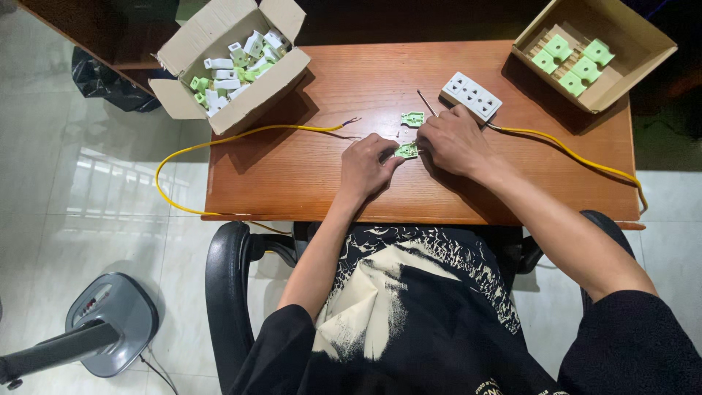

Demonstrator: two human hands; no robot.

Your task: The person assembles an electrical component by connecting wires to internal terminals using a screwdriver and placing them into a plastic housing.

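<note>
My left hand (365,167) rests on the wooden table (292,168) and pinches a small light-green plug part (407,151) between its fingertips. My right hand (453,140) is closed beside it on the same part; what else it holds is hidden, though a thin screwdriver shaft (425,102) pokes out past its fingers. A second green plug part (413,118) lies just beyond the hands. A white multi-outlet socket strip (472,96) lies behind my right hand. A yellow cable (241,133) with bared wire ends reaches toward the hands from the left.
An open cardboard box (241,102) of white and green plug parts sits at the table's back left. Another box (636,69) with green parts stands at the back right. A second yellow cable (578,157) runs off right. A fan base (110,322) stands on the tiled floor.
</note>
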